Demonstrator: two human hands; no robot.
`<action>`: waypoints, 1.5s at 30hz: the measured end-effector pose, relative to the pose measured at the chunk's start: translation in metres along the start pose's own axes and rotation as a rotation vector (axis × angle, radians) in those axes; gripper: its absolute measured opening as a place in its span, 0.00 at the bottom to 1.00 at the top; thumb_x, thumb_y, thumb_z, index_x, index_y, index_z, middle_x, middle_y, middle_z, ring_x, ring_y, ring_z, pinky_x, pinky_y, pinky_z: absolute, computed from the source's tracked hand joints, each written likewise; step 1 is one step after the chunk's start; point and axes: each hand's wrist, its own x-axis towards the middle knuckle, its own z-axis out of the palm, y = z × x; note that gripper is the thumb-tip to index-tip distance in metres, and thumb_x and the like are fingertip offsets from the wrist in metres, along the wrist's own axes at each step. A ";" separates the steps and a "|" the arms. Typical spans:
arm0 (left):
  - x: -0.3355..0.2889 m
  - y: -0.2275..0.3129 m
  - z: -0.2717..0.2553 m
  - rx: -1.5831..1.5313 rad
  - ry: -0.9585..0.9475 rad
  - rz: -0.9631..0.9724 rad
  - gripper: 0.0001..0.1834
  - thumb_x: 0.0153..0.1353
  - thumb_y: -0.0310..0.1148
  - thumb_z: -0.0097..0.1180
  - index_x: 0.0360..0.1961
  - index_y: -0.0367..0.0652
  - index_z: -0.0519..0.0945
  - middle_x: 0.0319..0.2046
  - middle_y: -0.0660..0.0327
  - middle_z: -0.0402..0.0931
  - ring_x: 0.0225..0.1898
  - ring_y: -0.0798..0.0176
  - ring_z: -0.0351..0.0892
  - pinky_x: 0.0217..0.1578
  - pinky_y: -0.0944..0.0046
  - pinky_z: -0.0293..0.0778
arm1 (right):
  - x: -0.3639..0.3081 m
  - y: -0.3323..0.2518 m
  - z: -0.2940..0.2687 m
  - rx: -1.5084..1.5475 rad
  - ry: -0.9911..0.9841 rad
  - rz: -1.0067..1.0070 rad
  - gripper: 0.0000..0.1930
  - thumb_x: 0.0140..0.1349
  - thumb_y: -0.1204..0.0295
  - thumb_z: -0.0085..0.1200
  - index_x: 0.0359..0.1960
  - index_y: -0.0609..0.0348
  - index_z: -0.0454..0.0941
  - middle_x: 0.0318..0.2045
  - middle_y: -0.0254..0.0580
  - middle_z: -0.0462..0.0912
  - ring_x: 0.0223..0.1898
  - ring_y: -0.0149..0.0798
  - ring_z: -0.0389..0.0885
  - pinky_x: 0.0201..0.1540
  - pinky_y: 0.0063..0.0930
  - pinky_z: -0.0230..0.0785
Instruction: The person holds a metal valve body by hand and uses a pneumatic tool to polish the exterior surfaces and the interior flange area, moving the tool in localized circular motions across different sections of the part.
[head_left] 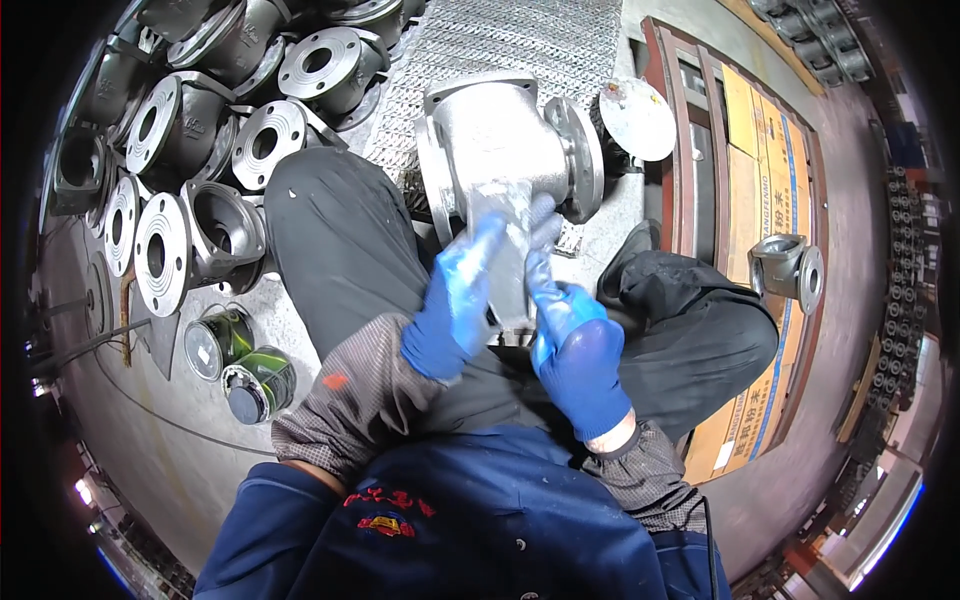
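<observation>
Between my legs stands a silver-grey cast valve body (500,135) with a wide top flange and a round flange at each side. In front of it is a flat grey plate (512,285), with a pale smear on its upper part. My left hand (450,305), in a blue coated glove, grips the plate's left edge. My right hand (575,345), gloved alike, is closed with its fingers at the plate's right edge. Whether a small tool sits in those fingers cannot be made out. A round whitish disc (638,120) with smears lies to the right of the valve body.
Several flanged castings (160,255) crowd the left. Two cans (258,385) stand on the floor beside my left leg. A red-brown frame (680,170) with flattened cardboard (745,190) runs along the right, bearing another casting (787,270). A textured silver mat (500,40) lies ahead.
</observation>
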 end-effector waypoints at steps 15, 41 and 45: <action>0.002 0.032 0.021 0.361 0.065 0.083 0.27 0.72 0.41 0.34 0.65 0.34 0.57 0.60 0.48 0.66 0.54 0.53 0.73 0.57 0.55 0.68 | 0.004 -0.004 -0.021 0.119 -0.165 -0.134 0.30 0.46 0.86 0.49 0.56 0.59 0.75 0.31 0.54 0.79 0.25 0.51 0.78 0.27 0.34 0.71; 0.352 0.167 -0.063 1.894 0.355 0.035 0.56 0.42 0.60 0.69 0.64 0.31 0.61 0.55 0.42 0.71 0.56 0.50 0.73 0.55 0.60 0.70 | 0.119 0.196 -0.017 0.067 0.230 0.409 0.17 0.58 0.75 0.50 0.50 0.49 0.80 0.31 0.48 0.82 0.31 0.45 0.82 0.34 0.34 0.73; 0.323 0.175 -0.050 1.816 0.141 0.224 0.41 0.52 0.54 0.63 0.59 0.33 0.70 0.49 0.48 0.76 0.49 0.57 0.77 0.50 0.63 0.71 | 0.145 0.201 0.004 -0.161 0.140 0.437 0.18 0.56 0.74 0.51 0.49 0.45 0.80 0.31 0.47 0.81 0.31 0.50 0.81 0.34 0.39 0.73</action>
